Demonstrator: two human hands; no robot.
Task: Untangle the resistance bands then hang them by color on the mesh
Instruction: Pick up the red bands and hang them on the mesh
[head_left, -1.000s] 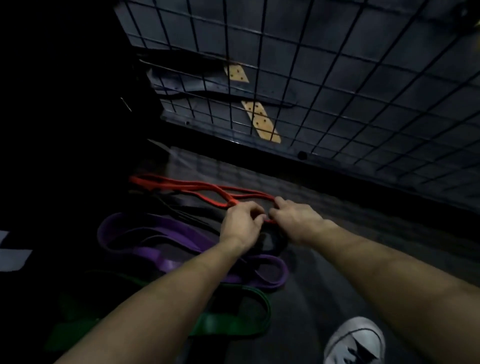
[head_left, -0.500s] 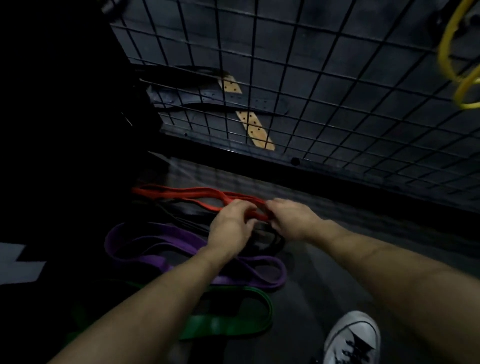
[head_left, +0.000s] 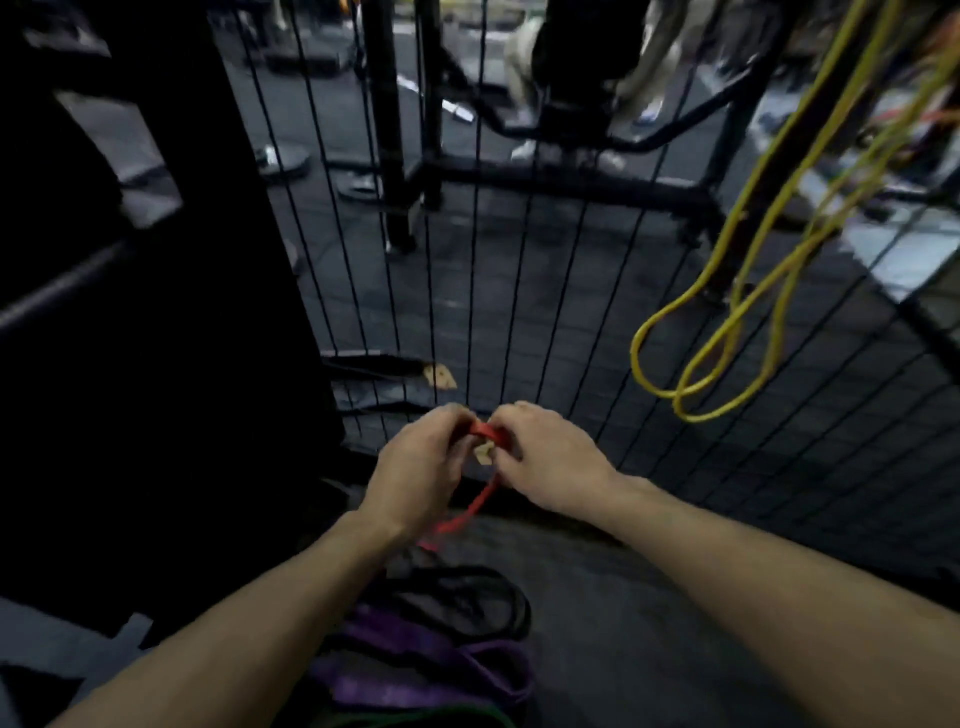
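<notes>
While both hands pinch the red band, yellow bands hang on the mesh.

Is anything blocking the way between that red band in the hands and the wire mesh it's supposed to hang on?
Nothing visible does. Both the left hand and right hand pinch the red band right in front of the mesh. The yellow bands already hang off to the right.
</notes>
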